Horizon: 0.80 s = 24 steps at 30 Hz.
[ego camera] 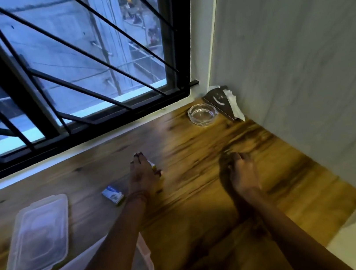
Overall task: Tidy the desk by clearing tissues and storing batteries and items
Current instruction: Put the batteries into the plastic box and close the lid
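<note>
My left hand (pixel 142 174) lies flat and spread over a small yellow pack (pixel 153 164) on the counter (pixel 198 155); my right hand (pixel 238 167) is curled, whether on anything I can't tell. The blue pack (pixel 112 194) by my wrist could get knocked; the tissues (pixel 234 103) wait in the corner.

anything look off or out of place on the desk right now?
Mostly loose ends. The clear lid lies off its container, beside it. A small blue-white box sits askew by the left hand. White tissue is wedged behind the holder in the corner.
</note>
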Motion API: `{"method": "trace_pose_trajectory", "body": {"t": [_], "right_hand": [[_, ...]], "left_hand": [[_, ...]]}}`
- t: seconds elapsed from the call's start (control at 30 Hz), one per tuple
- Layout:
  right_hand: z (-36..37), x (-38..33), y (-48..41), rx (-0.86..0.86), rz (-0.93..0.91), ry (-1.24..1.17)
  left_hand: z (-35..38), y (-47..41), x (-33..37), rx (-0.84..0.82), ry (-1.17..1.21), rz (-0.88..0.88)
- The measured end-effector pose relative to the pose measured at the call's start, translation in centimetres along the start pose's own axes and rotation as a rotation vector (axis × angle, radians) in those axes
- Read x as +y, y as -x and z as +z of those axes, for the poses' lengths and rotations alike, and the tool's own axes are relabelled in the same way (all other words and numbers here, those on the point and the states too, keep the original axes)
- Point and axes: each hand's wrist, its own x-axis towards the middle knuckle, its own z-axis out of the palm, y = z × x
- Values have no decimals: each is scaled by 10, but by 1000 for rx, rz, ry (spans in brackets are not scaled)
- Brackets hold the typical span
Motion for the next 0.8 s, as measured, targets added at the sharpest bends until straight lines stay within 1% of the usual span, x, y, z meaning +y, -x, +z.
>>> {"method": "trace_pose_trajectory", "body": {"t": [0.1,0.23,0.3,0.37,0.43,0.5,0.57,0.63,0.73,0.8], "right_hand": [[4,1,-4,35,-5,-11],[8,3,-5,52,-4,-43],[7,-1,-1,39,-11,-112],[6,-8,1,19,15,-246],[4,-23,7,-20,77,-427],[2,-42,18,-65,154,-629],[-4,-64,31,-137,187,-771],[-7,-85,46,-214,154,-868],[-12,-119,74,-328,44,-1003],[-11,-137,92,-415,-6,-996]], "left_hand": [[9,-9,-3,3,-22,84],[14,-14,-4,147,23,66],[15,-13,-2,156,51,66],[16,-8,-1,130,78,51],[15,1,0,95,162,9],[10,15,3,61,303,-18],[-1,34,2,55,351,6],[-14,56,-5,99,375,56],[-38,89,-29,225,475,137],[-51,111,-46,311,454,147]]}}
